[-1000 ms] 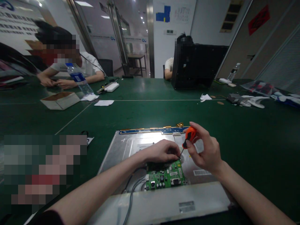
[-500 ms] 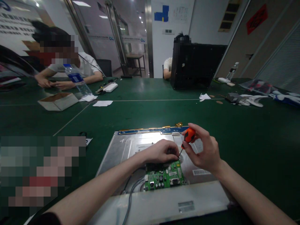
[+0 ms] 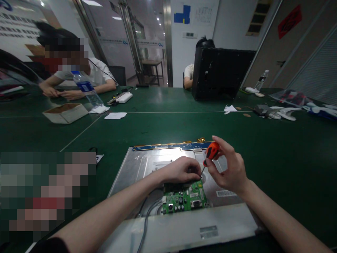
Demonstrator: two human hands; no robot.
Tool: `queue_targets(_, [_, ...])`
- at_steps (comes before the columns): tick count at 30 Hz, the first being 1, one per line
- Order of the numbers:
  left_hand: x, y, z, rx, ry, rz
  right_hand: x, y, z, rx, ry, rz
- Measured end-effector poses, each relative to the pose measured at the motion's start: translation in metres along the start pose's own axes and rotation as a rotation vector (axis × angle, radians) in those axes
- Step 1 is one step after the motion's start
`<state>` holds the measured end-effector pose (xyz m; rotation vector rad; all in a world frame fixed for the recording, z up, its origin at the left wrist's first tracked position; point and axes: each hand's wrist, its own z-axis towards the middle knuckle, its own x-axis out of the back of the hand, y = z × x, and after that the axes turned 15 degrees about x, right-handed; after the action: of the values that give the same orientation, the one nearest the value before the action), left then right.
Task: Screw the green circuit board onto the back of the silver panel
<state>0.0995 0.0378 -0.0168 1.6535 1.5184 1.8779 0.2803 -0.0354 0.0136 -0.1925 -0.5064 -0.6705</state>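
Two hands met over the green circuit board (image 3: 184, 200), a light, stiff, fragile piece best gripped by its edges on the metal panel (image 3: 142, 165): left hand (image 3: 181, 170) pinching its twelve-o'clock edge, right hand (image 3: 229, 168) pinching the orange screwdriver (image 3: 210, 153) at one o'clock.

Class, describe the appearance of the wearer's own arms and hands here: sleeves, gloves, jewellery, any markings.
Both forearms are bare, and so are the left hand and right hand: no gloves, and no watch, rings or markings visible. A dark, maroon-tinged sleeve edge shows only near the left elbow at the frame's bottom; the right arm shows no sleeve.
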Motion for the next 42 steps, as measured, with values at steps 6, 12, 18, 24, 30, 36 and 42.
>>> queue_targets(6, [0.0012, 0.0027, -0.0015, -0.024, 0.006, -0.008, 0.0006, 0.0054, -0.0011, 0.017, 0.018, -0.027])
queue_targets(12, [0.0015, 0.0032, -0.0017, 0.014, -0.005, -0.007, 0.001, 0.001, 0.0027, 0.021, -0.008, -0.041])
queue_targets(18, [0.0015, 0.0036, -0.0017, -0.013, -0.005, -0.004, 0.0009, -0.0007, -0.0003, -0.025, 0.034, 0.025])
queue_targets(24, [0.0003, 0.0031, -0.0011, -0.022, 0.003, -0.009, -0.0009, 0.0034, -0.0004, 0.021, 0.011, 0.01])
queue_targets(30, [-0.0011, -0.0013, 0.0013, -0.01, 0.014, 0.012, 0.0013, -0.0001, 0.0013, 0.047, 0.015, -0.008])
queue_targets(36, [-0.0014, -0.0001, 0.0008, 0.004, 0.017, -0.014, 0.0028, -0.0004, 0.0012, 0.054, 0.022, -0.02])
queue_targets(42, [-0.0011, 0.0013, -0.0003, 0.013, 0.0, -0.02, 0.0017, 0.0006, 0.0005, 0.032, 0.006, -0.006])
